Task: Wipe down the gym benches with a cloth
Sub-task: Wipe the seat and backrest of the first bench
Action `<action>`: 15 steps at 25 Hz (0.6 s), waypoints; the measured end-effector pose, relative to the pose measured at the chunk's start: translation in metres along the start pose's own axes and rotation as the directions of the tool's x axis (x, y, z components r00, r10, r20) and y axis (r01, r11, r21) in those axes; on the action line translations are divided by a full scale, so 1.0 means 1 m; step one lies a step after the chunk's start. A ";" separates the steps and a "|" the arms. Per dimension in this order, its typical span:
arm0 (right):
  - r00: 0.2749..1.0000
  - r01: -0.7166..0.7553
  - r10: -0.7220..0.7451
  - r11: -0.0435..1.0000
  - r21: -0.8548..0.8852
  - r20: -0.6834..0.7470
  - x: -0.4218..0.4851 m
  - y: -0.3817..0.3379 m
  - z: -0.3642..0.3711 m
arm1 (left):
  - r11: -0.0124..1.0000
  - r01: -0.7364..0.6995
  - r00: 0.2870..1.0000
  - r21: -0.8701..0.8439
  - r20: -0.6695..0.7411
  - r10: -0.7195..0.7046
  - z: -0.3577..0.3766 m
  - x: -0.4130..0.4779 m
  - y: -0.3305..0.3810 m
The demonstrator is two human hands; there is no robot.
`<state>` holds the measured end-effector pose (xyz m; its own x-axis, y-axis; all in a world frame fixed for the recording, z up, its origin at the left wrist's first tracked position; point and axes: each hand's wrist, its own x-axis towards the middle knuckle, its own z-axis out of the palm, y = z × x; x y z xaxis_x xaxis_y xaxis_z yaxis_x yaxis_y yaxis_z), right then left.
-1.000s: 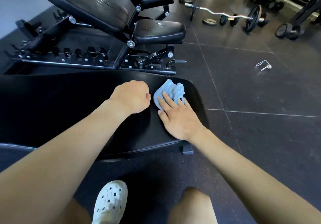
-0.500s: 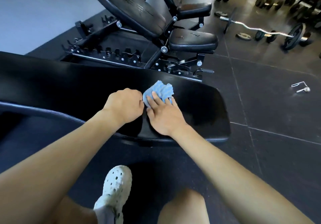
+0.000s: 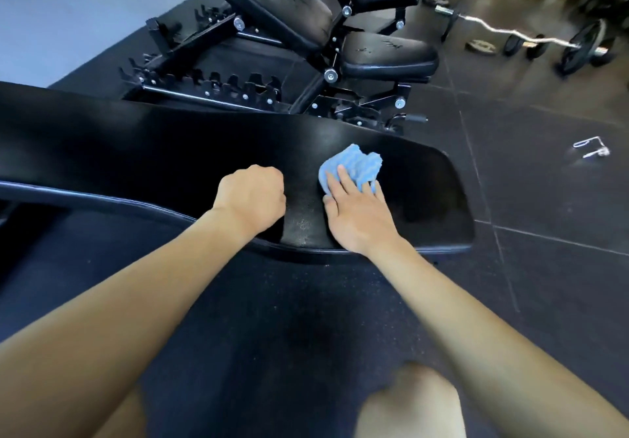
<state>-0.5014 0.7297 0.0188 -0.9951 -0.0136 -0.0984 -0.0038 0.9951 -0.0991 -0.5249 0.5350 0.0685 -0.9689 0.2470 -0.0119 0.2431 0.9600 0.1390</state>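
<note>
Half the cloth hidden under flat right hand; left hand fisted nearby on bench.

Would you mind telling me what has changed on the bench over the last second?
The right hand, fingers flat on the blue cloth, slid it left up against the left hand, then back right, opening a gap. Nothing was picked up or released. The left hand stays a fist on the black bench.
</note>
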 end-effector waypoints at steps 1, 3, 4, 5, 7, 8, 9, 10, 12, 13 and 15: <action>1.000 0.027 -0.027 1.000 -0.013 -0.005 -0.001 0.003 -0.003 | 0.999 -0.008 1.000 -0.037 0.000 0.008 0.001 -0.001 -0.006; 0.999 -0.036 0.036 0.999 -0.024 0.003 0.010 0.012 -0.008 | 0.995 -0.054 0.998 -0.084 0.009 0.055 0.002 -0.007 -0.013; 0.994 -0.112 0.112 0.994 -0.017 0.011 0.016 0.013 -0.010 | 0.992 -0.084 0.996 -0.092 0.021 0.086 0.003 -0.012 -0.016; 0.981 -0.191 0.191 0.982 -0.005 0.017 0.021 0.010 -0.010 | 0.989 -0.117 0.992 -0.090 0.034 0.120 0.004 -0.016 -0.021; 0.960 -0.281 0.281 0.960 0.020 0.017 0.021 -0.013 -0.008 | 0.981 -0.176 0.983 -0.077 0.043 0.179 0.005 -0.021 -0.033; 0.959 -0.282 0.282 0.959 0.022 0.010 0.017 -0.031 -0.005 | 0.978 -0.195 0.980 -0.075 0.036 0.198 0.005 -0.022 -0.037; 0.968 -0.252 0.252 0.968 0.009 -0.006 0.008 -0.053 -0.001 | 0.975 -0.205 0.978 -0.081 0.024 0.207 0.005 -0.022 -0.042; 0.982 -0.189 0.189 0.982 -0.012 -0.016 -0.003 -0.074 0.004 | 0.974 -0.205 0.978 -0.096 0.011 0.207 0.005 -0.023 -0.045; 0.999 -0.033 0.033 0.999 -0.044 0.002 -0.028 -0.100 0.008 | 0.970 -0.201 0.980 -0.138 -0.016 0.201 0.007 -0.026 -0.048; 1.000 0.015 -0.014 0.998 -0.063 0.018 -0.034 -0.099 0.006 | 0.967 -0.206 0.979 -0.151 -0.032 0.204 0.009 -0.029 -0.049; 0.999 -0.018 0.021 0.992 -0.124 0.025 -0.038 -0.078 0.000 | 0.961 -0.225 0.974 -0.163 -0.058 0.218 0.012 -0.033 -0.051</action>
<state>-0.4637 0.6523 0.0300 -0.9921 0.0051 -0.1255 0.0019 0.9997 0.0258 -0.5051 0.4793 0.0503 -0.8934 0.4427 0.0762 0.4441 0.8452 0.2974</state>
